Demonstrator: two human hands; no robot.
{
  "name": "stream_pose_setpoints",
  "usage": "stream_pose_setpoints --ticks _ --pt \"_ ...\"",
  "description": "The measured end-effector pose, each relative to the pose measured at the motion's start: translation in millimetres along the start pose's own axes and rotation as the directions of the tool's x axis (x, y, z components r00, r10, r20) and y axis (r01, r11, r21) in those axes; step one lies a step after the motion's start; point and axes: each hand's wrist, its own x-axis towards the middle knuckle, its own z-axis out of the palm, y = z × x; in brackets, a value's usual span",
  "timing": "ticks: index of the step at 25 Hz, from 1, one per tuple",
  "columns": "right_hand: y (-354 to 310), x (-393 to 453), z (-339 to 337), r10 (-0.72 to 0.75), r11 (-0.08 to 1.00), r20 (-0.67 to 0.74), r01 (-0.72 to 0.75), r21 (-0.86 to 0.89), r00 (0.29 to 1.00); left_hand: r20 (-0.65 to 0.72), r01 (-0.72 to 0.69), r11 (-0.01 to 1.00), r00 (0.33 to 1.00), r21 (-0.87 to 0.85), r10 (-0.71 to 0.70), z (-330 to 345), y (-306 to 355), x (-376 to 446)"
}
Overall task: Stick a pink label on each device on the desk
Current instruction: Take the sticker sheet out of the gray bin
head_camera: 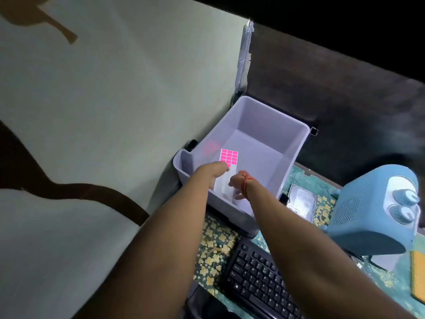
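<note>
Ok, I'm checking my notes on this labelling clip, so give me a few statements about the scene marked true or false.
1. The label sheet carries pink stickers at its far end. True.
2. Both hands are inside the grey bin. True: the left hand and right hand reach into it at the sheet.
3. The keyboard is white. False: it is black.
4. The blue speaker sits inside the bin. False: it stands on the desk, right of the bin.
5. The right wrist wears an orange thread. True.

Both hands (215, 172) apparently hold label sheet (226, 166) over bin (296, 143).
</note>
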Motion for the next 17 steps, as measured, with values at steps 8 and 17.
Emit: stream_pose_setpoints --ticks 8,17 --pt "-1.9 5.8 11.4 0.053 0.991 0.033 -0.057 0.118 0.998 0.005 -0.026 0.944 1.0 0.33 0.026 -2.9 0.9 19.9" --pt "-1.3 4.5 2.0 0.034 0.883 0.042 -0.05 0.468 0.999 0.042 -0.042 0.992 0.998 0.122 0.037 -14.3 2.9 -6.5"
